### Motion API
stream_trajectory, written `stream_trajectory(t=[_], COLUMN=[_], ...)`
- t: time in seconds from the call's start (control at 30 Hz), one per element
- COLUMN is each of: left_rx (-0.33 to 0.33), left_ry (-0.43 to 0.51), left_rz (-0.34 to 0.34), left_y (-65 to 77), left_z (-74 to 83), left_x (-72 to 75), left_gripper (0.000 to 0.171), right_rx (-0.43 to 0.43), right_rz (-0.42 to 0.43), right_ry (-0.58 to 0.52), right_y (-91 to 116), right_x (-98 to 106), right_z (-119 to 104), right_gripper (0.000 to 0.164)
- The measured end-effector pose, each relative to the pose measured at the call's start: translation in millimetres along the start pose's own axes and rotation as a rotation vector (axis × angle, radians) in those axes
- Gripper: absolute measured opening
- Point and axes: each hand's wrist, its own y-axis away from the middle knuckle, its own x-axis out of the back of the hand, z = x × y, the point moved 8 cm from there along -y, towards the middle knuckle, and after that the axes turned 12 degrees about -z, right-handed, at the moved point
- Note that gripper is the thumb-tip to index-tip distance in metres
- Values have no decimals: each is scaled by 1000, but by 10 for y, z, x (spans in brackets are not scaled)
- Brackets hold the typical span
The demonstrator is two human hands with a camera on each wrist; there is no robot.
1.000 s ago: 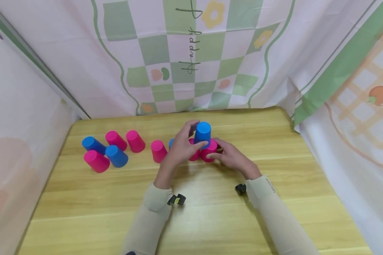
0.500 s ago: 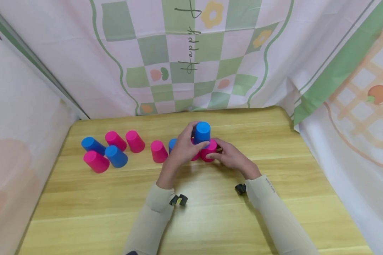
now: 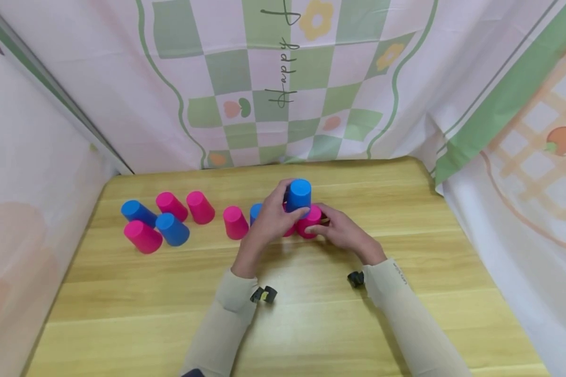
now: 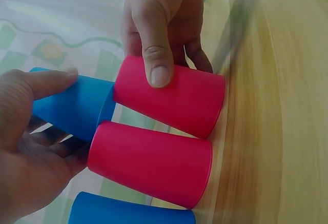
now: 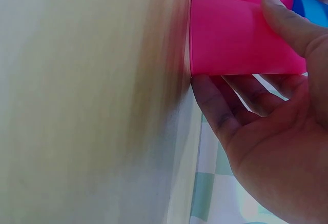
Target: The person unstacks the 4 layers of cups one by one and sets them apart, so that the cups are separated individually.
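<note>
My left hand (image 3: 272,219) grips an upside-down blue cup (image 3: 300,193), thumb on the near side. This cup's rim bridges the tops of two pink cups, as the left wrist view shows. Of those two, the right pink cup (image 3: 306,222) is held by my right hand (image 3: 343,230), with the thumb in front and the fingers behind. The other pink cup (image 4: 151,162) stands beside it, mostly covered by my left hand in the head view. Left of it is another blue cup (image 3: 256,211), partly hidden by the same hand.
A lone pink cup (image 3: 236,224) stands just left of my left hand. Farther left is a group of several upturned cups, among them a pink cup (image 3: 200,208) and a blue cup (image 3: 172,229). A printed curtain (image 3: 283,131) borders the wooden table (image 3: 311,324) at the back.
My left hand and forearm have shifted slightly to the right over the last second, baring more of the blue cup beside it. The right hand and the stacked cups look unmoved.
</note>
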Motion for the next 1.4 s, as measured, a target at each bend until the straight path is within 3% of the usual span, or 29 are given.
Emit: stream_trajectory(t=[0.43, 0.8, 1.1, 1.4], left_rx=[-7, 13, -11, 10], left_ry=[43, 44, 57, 59], left_rz=[21, 65, 107, 151], left_y=[75, 168, 300, 449], left_z=[-1, 6, -1, -54], left_x=[89, 188, 315, 452], left_gripper=[72, 72, 71, 72], right_rx=[44, 23, 6, 9], right_rz=[-2, 4, 15, 9], right_ry=[-15, -30, -22, -27], right_y=[1, -2, 0, -9], right_x=[-8, -9, 13, 2], right_z=[-34, -6, 11, 10], right_gripper=[52, 49, 46, 49])
